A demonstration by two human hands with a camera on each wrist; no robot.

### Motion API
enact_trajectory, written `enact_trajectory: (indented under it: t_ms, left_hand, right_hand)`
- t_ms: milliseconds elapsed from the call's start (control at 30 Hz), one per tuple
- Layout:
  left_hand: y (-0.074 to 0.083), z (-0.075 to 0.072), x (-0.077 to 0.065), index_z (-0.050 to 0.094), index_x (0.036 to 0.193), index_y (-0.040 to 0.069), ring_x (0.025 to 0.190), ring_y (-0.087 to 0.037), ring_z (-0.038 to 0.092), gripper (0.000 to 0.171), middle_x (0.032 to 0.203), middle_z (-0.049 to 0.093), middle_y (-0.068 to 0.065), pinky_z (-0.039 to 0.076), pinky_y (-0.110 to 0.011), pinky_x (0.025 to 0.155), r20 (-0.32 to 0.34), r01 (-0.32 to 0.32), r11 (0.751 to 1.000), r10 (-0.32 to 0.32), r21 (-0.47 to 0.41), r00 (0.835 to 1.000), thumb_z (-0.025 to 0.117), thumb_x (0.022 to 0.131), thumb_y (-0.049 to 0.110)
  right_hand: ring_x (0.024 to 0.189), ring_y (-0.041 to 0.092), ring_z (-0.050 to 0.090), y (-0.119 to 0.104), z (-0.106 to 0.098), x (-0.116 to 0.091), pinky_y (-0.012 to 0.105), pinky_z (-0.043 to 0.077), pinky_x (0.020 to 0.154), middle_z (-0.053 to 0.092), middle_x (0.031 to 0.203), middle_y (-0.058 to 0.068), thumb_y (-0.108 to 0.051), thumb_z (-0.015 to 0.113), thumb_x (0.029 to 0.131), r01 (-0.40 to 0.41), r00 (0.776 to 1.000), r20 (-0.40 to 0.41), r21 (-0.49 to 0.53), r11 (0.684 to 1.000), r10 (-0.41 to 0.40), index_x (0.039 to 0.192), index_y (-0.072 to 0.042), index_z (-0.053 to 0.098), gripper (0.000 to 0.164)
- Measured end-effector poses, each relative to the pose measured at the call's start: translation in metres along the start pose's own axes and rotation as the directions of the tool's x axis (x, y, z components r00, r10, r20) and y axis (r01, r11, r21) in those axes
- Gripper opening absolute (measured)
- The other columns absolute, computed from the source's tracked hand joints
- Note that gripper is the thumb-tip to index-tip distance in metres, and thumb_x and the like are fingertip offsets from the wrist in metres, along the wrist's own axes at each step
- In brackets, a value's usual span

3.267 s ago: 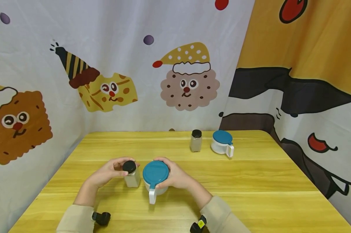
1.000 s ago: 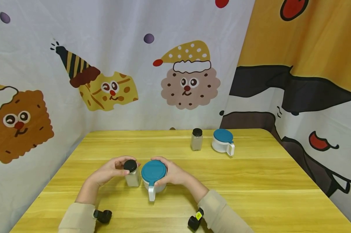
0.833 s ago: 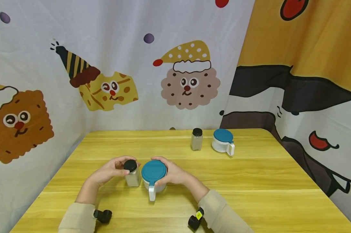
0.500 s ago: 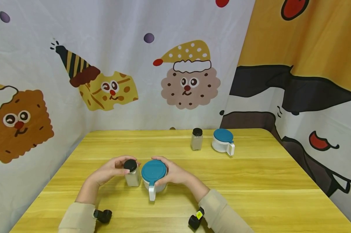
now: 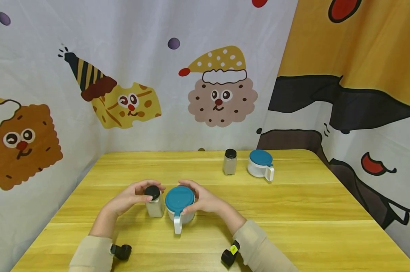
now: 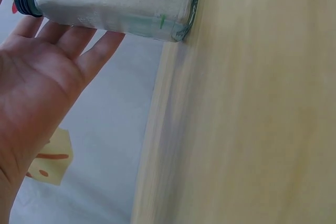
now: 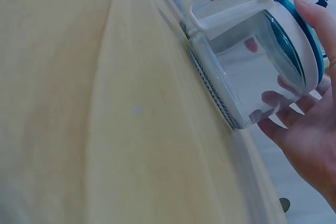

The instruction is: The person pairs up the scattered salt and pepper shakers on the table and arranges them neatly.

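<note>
In the head view my left hand [image 5: 130, 198] is around a square clear jar [image 5: 155, 208] with a black lid and pale contents. Its fingers stretch behind the jar in the left wrist view, fairly straight, with the thumb near the lid. My right hand [image 5: 208, 200] surrounds a clear jar [image 7: 252, 66] with a blue lid [image 5: 180, 199] and a white handle [image 5: 178, 224] pointing toward me. The thumb hovers at the lid's edge, and fingertips show through the glass. Both jars stand upright, side by side, a narrow gap between them.
Farther back on the wooden table [image 5: 293, 204] stand another black-lidded jar [image 5: 230, 162] and another blue-lidded jar [image 5: 260, 165] with its handle to the front right. A printed curtain [image 5: 140, 22] hangs behind the table's rear edge.
Both hands have loosened: the right thumb and fingers have shifted away from the blue-lidded jar, and the left fingers have lifted a little. The jars have stayed in place over the last second.
</note>
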State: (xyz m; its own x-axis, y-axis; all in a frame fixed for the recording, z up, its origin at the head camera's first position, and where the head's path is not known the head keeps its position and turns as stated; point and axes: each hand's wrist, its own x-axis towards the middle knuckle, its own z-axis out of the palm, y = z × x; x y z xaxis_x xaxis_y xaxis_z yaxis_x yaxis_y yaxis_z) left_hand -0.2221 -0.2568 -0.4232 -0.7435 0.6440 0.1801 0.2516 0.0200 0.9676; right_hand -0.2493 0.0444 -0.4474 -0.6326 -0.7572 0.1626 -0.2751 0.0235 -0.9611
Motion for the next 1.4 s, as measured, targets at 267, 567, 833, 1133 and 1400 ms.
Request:
enact_trajectory:
  t_ms: [267,567,833,1133,1400]
  left_hand:
    - [0.003,0.003,0.002,0.037,0.137,-0.011,0.123,-0.021,0.051,0.043,0.134,0.046,-0.031,0.041,-0.028,0.097,-0.048,-0.047,0.999,0.047,0.020,0.998,0.050,0.097,0.000]
    - [0.007,0.005,0.002,0.039,0.137,-0.008,0.123,-0.024,0.050,0.042,0.135,0.049,-0.026,0.041,-0.027,0.095,-0.132,-0.052,0.995,0.063,0.086,0.989,0.049,0.098,0.002]
    - [0.015,0.007,0.003,0.042,0.137,-0.004,0.125,-0.029,0.048,0.041,0.136,0.049,-0.023,0.041,-0.026,0.096,-0.188,-0.052,0.991,0.074,0.119,0.979,0.050,0.098,0.003]
    - [0.022,0.010,0.004,0.040,0.139,-0.004,0.125,-0.020,0.049,0.044,0.139,0.046,-0.024,0.039,-0.026,0.099,-0.181,-0.098,0.987,0.119,0.125,0.976,0.050,0.097,0.000]
    - [0.027,0.012,0.006,0.038,0.139,-0.007,0.127,-0.030,0.046,0.046,0.139,0.046,-0.025,0.038,-0.028,0.101,-0.172,-0.132,0.983,0.153,0.127,0.973,0.049,0.095,-0.004]
  right_hand:
    - [0.132,0.022,0.038,-0.005,-0.004,-0.001,0.042,0.031,0.105,0.035,0.147,0.021,-0.023,0.078,0.081,0.038,0.999,-0.002,-0.030,0.999,-0.038,0.149,-0.007,0.028,0.087]
    - [0.133,0.035,0.035,-0.018,-0.007,-0.005,0.046,0.029,0.106,0.036,0.146,0.022,-0.008,0.074,0.083,0.063,0.997,-0.034,-0.020,0.998,-0.063,0.148,-0.002,0.027,0.081]
    - [0.132,0.037,0.037,-0.014,-0.012,-0.007,0.050,0.028,0.107,0.040,0.144,0.018,-0.014,0.076,0.083,0.100,0.992,-0.079,0.014,0.995,-0.099,0.147,-0.002,0.030,0.080]
    - [0.133,0.040,0.034,-0.021,-0.014,-0.009,0.052,0.025,0.108,0.038,0.146,0.019,-0.006,0.075,0.083,0.111,0.990,-0.095,0.034,0.993,-0.107,0.147,-0.001,0.028,0.079]
    - [0.132,0.044,0.032,-0.027,-0.017,-0.009,0.056,0.024,0.107,0.036,0.145,0.026,0.007,0.070,0.081,0.117,0.989,-0.095,0.006,0.993,-0.115,0.146,0.005,0.027,0.077]
